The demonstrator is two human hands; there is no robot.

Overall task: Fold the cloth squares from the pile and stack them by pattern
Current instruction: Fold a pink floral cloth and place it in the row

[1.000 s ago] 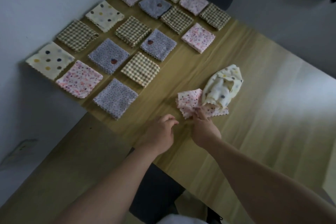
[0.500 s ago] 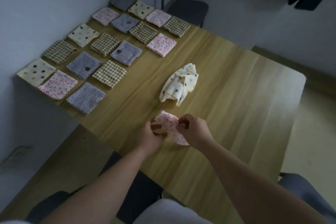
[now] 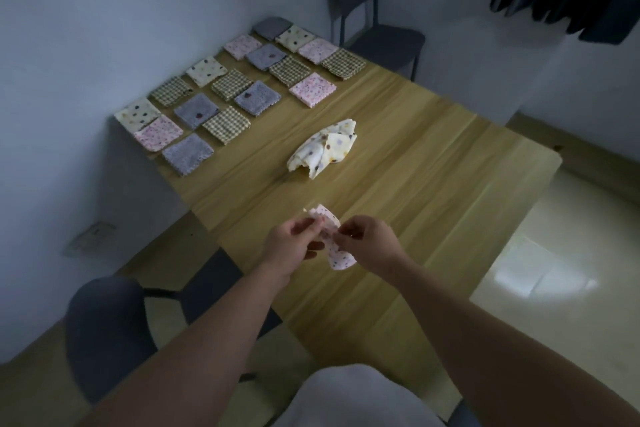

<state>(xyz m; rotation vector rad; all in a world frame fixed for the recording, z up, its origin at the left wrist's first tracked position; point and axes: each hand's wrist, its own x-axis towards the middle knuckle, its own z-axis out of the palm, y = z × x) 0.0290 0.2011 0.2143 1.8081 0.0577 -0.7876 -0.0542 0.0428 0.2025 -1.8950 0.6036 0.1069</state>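
While we are holding the pink cloth [image 3: 341, 256] in the air over the near part of the worktop [image 3: 433, 191], both hands are pinching it. The left hand [image 3: 292, 248] is gripping the upper edge between thumb and fingers, and the right hand [image 3: 369, 239] is nipping the fabric just beside it. The lower part of the cloth is hanging loose below the right hand.

We are judging the cloth to be very light and quite limp. It is sagging and creasing wherever it is not being held, so it is offering no stiffness to push against. It is not looking fragile, and the woven surface is unlikely to be slipping from a dry pinch.

We are therefore advising a hold at two neighbouring corners, hands drawn apart, so that the square is hanging flat before it is being laid down and folded. A pinch in mid-fabric, as the right hand seems to be making, is only bunching it.

A cream cloth [image 3: 325, 149] with dots is lying crumpled at mid-worktop, well apart from the hands. The folded squares [image 3: 228, 123] are lying in rows at the far left, several of them pink.
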